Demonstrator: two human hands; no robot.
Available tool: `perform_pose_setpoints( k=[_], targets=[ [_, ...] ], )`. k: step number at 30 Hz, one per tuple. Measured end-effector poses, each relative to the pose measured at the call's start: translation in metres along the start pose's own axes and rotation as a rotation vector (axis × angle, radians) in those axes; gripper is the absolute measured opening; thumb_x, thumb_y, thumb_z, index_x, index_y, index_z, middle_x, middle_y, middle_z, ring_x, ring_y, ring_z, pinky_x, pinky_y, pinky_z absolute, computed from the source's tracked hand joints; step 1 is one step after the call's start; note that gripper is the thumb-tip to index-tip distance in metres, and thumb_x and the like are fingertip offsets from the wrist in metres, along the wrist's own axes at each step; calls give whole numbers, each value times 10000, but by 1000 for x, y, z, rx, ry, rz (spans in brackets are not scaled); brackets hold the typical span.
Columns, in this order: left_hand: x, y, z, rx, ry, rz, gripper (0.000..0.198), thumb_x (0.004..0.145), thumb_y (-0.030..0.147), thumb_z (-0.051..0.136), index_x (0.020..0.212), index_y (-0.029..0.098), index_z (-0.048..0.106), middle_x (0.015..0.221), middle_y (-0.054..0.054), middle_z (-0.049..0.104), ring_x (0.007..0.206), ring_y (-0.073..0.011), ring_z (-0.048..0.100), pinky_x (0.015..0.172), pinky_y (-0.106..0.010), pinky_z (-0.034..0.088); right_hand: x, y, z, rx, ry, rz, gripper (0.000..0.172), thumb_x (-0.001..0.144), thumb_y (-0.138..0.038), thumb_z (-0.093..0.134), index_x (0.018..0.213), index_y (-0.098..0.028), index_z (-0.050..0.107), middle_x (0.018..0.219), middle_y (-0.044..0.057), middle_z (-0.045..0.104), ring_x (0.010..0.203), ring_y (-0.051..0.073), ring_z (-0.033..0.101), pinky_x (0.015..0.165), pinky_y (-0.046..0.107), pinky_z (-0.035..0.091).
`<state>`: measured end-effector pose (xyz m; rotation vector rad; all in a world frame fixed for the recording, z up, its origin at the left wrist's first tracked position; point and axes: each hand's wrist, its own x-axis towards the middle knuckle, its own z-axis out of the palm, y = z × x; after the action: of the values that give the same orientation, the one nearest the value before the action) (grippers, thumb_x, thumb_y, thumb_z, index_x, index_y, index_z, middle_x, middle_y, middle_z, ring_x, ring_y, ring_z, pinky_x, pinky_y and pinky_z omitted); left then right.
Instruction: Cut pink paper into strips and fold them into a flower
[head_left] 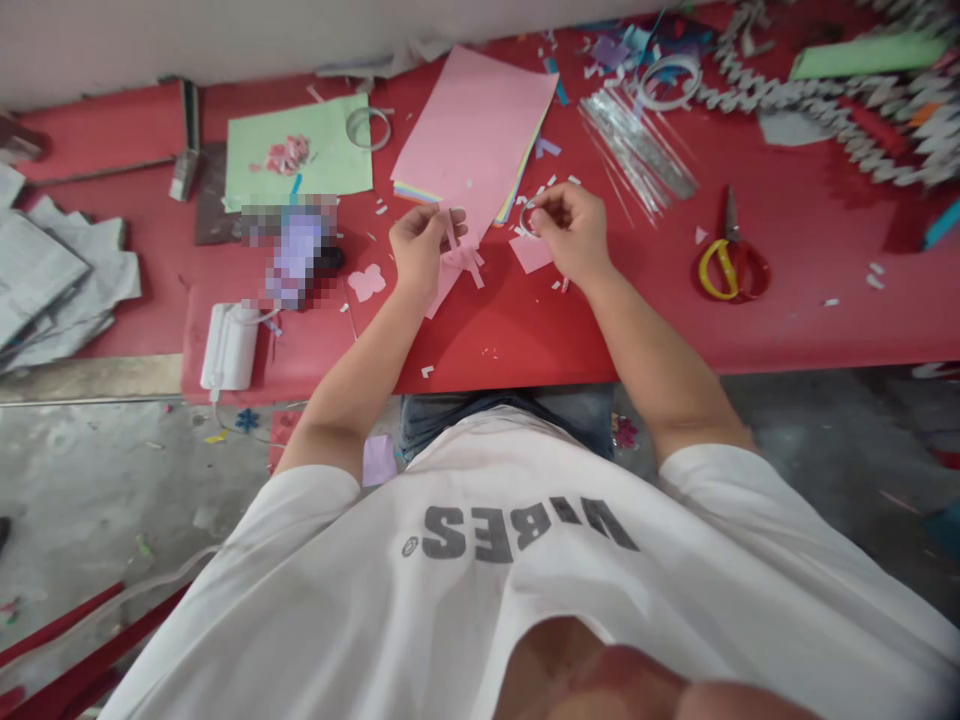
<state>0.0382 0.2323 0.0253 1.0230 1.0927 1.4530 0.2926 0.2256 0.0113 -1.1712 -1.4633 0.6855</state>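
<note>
The right hand point(574, 235) has its fingers pinched on a thin clear ring point(525, 218). The ring sits just right of the cut pink paper strip point(469, 262), pinched by the nearer left hand point(424, 250).

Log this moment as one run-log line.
left hand: pink paper strips | right hand: thin ring | nearby: pink paper sheets; scissors

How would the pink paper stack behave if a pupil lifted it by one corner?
The pink stack would probably droop: the sheets look thin, and the pink strips at the left hand appear to bend easily. Its fanned edge shows separate coloured sheets, so they would likely slide apart.
</note>
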Motion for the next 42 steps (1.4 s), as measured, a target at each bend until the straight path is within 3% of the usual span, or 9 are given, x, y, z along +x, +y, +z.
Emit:
perform_pose_setpoints(
  k=[11, 19, 26, 29, 34, 38, 42],
  targets=[
    [18, -5, -12, -154, 8, -90, 199, 890, 304, 947, 883, 252, 755, 1013, -35, 872, 880, -161, 854, 816, -235, 712, 4, 16, -6, -49, 6, -18, 553, 953, -825, 755, 1012, -275, 735, 895, 61, 725, 807, 260, 706, 851, 475, 631],
    [22, -10, -15, -81, 65, -40, 213, 984, 367, 893, 895, 257, 734, 998, -32, 864, 863, -167, 854, 805, -264, 712, 0, 0, -9, -106, -31, -21, 357, 977, -679, 779, 981, -323, 750, 924, 58, 764, 851, 276, 721, 901, 492, 655],
    [25, -4, -19, -36, 90, -6, 308, 964, 542, 896, 946, 268, 756, 1042, -24, 854, 852, -162, 832, 697, -222, 631, -8, -10, -2, -125, -115, -80, 421, 941, -707, 820, 914, -296, 731, 916, 64, 753, 845, 294, 700, 993, 579, 660],
    [17, -3, -13, -39, 18, 24, 282, 955, 516, 910, 893, 274, 780, 966, -5, 826, 732, -119, 757, 624, -190, 582, -15, -17, 11, -44, -159, -40, 485, 926, -779, 812, 902, -300, 736, 861, 60, 740, 779, 285, 690, 908, 579, 678],
    [-12, -8, 10, -83, -145, 32, 254, 998, 443, 911, 863, 257, 802, 688, 32, 634, 568, -98, 617, 577, -189, 559, -29, -32, 40, 209, -259, 122, 610, 864, -895, 819, 932, -298, 716, 821, 36, 720, 688, 247, 687, 710, 490, 675],
    [-32, -7, 24, -34, -194, -28, 219, 1029, 397, 897, 922, 228, 808, 772, 15, 673, 634, -128, 706, 679, -257, 665, -36, -40, 50, 216, -192, 151, 638, 839, -901, 859, 992, -310, 675, 882, 35, 711, 803, 255, 717, 760, 468, 686],
    [-37, -1, 26, 65, -196, -75, 177, 1031, 323, 896, 934, 207, 805, 767, 11, 672, 664, -149, 752, 704, -285, 693, -38, -38, 49, 184, -107, 141, 643, 871, -930, 809, 975, -314, 654, 896, 33, 692, 844, 259, 717, 798, 475, 688]
  ],
)
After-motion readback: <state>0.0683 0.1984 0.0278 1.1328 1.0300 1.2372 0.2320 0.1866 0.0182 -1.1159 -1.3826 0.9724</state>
